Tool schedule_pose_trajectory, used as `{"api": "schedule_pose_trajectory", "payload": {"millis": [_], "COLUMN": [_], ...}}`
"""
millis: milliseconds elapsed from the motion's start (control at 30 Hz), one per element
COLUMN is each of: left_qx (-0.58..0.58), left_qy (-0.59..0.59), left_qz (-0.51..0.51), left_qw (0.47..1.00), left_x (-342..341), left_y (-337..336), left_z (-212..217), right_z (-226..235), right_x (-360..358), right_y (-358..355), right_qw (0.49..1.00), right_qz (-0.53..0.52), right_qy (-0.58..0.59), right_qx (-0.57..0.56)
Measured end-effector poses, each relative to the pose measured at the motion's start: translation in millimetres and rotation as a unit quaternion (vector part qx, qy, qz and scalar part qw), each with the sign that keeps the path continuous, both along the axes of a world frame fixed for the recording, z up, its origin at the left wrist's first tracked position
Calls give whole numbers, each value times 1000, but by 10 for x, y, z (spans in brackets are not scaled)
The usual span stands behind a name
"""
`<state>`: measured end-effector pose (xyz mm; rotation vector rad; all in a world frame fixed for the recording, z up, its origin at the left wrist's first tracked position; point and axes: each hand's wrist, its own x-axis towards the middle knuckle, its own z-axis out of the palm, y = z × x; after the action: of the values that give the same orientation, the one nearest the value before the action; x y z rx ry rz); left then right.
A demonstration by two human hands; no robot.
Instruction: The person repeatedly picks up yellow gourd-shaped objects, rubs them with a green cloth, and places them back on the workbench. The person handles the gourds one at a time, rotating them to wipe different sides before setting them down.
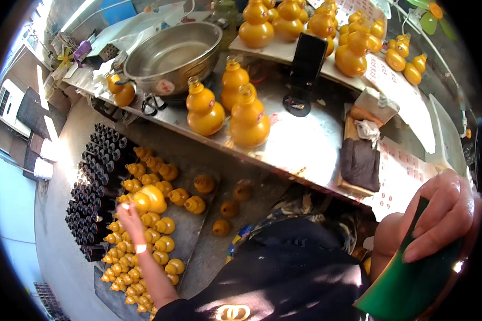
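Note:
At lower left, my left hand [129, 218] is closed round the neck end of a yellow gourd-shaped bottle [151, 199]. That bottle lies tilted above rows of similar gourd bottles [165, 244] on a dark board on the floor. My right hand [443, 211], close up at the right edge, grips a curved dark green sheet [412, 283]; part of the sheet runs out of view. On the metal-topped table, a group of 3 yellow gourd bottles stands upright, the front one [250, 125] nearest the table's edge.
A wide metal basin [174, 53] sits at the table's far left, with black-handled scissors [153, 105] beside it. A phone [307, 61] stands upright on a stand. Several more gourd bottles [352, 56] crowd a raised shelf behind. Black bottles [99, 187] line the floor at left. A dark cloth pad [360, 166] lies at right.

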<state>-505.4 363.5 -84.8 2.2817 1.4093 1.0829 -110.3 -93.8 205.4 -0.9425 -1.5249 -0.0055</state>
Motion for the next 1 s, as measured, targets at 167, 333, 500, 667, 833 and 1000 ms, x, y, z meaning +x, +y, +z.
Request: {"api": "schedule_pose_trajectory", "payload": {"millis": [167, 333, 500, 667, 833, 1000], "left_qx": [127, 211, 344, 307, 269, 236], "left_qy": [-91, -217, -146, -30, 99, 157], "left_qz": [-92, -137, -230, -285, -344, -384], "left_qw": [983, 943, 898, 908, 894, 879], "left_x": [749, 1298, 2334, 3411, 4099, 4373], "left_y": [267, 451, 671, 958, 1192, 1210], "left_z": [1349, 2513, 3075, 3092, 2602, 2398], "right_z": [-83, 24, -22, -836, -1307, -791], "right_x": [-83, 141, 250, 473, 578, 631], "right_y": [-14, -179, 22, -82, -595, -638], "right_qw": [981, 988, 990, 923, 837, 840], "right_qz": [-131, -103, -101, -277, -350, -408], "right_qy": [12, -3, 62, 266, 421, 355], "right_qx": [143, 114, 79, 26, -13, 45]}}
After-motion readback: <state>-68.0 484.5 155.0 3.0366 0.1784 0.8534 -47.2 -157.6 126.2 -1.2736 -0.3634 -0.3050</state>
